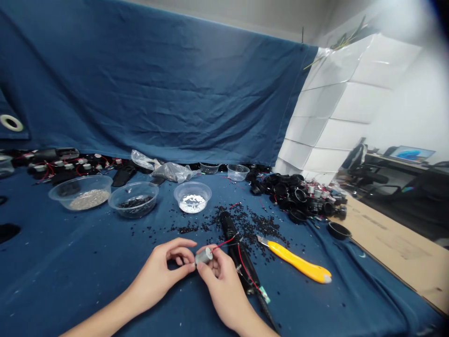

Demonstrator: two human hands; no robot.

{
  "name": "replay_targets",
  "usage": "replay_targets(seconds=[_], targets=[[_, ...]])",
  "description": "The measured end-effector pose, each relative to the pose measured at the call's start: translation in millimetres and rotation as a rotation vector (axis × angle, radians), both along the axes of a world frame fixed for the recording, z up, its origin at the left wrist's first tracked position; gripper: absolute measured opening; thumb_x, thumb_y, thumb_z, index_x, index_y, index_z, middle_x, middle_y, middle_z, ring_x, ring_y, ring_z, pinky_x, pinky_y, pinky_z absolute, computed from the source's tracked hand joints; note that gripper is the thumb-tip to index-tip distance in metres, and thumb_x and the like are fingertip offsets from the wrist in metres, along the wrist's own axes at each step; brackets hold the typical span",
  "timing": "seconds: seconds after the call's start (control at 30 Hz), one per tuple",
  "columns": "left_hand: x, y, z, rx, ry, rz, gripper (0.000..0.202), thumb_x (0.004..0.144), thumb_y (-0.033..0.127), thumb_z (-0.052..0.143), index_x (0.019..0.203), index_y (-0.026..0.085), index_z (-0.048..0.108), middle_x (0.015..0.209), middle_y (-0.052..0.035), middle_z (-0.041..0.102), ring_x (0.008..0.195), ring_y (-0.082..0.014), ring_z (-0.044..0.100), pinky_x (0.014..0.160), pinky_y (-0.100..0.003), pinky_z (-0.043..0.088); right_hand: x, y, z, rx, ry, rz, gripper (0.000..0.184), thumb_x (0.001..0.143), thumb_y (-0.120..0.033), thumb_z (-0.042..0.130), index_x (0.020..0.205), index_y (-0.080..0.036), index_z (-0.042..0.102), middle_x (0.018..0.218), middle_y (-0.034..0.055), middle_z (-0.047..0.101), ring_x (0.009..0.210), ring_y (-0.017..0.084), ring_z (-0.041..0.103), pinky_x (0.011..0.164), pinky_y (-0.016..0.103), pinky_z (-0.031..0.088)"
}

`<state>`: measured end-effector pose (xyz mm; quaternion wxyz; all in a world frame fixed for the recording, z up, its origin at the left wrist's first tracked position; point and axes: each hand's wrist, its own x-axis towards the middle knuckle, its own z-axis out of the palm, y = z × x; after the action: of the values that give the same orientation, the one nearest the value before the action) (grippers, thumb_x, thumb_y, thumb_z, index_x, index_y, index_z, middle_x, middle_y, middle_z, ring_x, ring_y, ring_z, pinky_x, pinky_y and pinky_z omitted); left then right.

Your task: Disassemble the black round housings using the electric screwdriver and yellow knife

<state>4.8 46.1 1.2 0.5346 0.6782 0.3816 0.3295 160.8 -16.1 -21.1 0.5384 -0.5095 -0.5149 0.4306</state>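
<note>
Both the left hand (156,274) and right hand (220,285) meet above a blue cloth (70,271), pinching a small silver cylinder (204,255), probably a motor. Its red wires (224,244) cross a black tube (235,245) just beside the right hand. A yellow utility knife (298,262) lies nearby, by scattered black granules (252,229).

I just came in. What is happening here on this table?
A person pinches a small silver cylinder between the left hand and right hand. Red wires run from it across a black tube lying on the blue cloth. A yellow utility knife lies nearby, beside scattered black granules.
</note>
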Motion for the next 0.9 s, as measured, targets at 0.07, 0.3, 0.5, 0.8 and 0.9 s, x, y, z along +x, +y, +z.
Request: replay_targets(seconds=[0.07,0.3,0.5,0.8,0.9], targets=[[0,-1,-1.9,0.037,0.027,-0.015,0.035,0.075,0.028,0.075,0.107,0.016,0.065,0.078,-0.0032,0.072,0.068,-0.0157,0.061,0.069,-0.026,0.050,0,0,0.8,-0.008,-0.069,0.004,0.023,0.090,-0.034,0.056,0.099,-0.014,0.062,0.093,0.0055,0.065,0.085,0.017,0.061,0.076,0.026,0.047],[0,-4,-12.7,0.130,0.115,-0.073,0.028,0.081,0.025,0.063,0.108,0.020,0.054,0.082,-0.0015,0.072,0.069,-0.0164,0.066,0.067,-0.025,0.053,-1,-4,-0.7,0.042,-0.416,0.022,0.023,0.099,-0.031,0.045,0.092,-0.016,0.061,0.099,0.0084,0.064,0.089,0.021,0.061,0.077,0.029,0.044],[-3,-3,-17.1,0.260,0.227,-0.094,0.031,0.077,0.013,0.056,0.106,0.023,0.056,0.080,0.0027,0.073,0.074,-0.0164,0.066,0.075,-0.025,0.050,-1,-6,7.0,0.036,-0.760,0.042,0.022,0.100,-0.030,0.044,0.092,-0.016,0.059,0.092,0.0102,0.065,0.080,0.025,0.063,0.068,0.031,0.037],[-1,-5,-18.9,0.301,0.307,-0.123,0.031,0.077,0.015,0.052,0.106,0.020,0.061,0.079,0.0040,0.074,0.073,-0.0158,0.064,0.076,-0.026,0.049,-3,-10,12.8,-0.033,-1.021,0.011,0.020,0.100,-0.029,0.045,0.103,-0.015,0.059,0.088,0.0101,0.067,0.087,0.027,0.068,0.074,0.032,0.045],[0,-7,-18.6,0.293,0.324,-0.114,0.030,0.079,0.016,0.051,0.106,0.020,0.063,0.082,0.0040,0.076,0.072,-0.0152,0.065,0.075,-0.026,0.049,-4,-9,11.8,-0.064,-1.053,0.016,0.023,0.101,-0.031,0.045,0.108,-0.015,0.059,0.095,0.0111,0.068,0.094,0.028,0.068,0.078,0.036,0.048]])
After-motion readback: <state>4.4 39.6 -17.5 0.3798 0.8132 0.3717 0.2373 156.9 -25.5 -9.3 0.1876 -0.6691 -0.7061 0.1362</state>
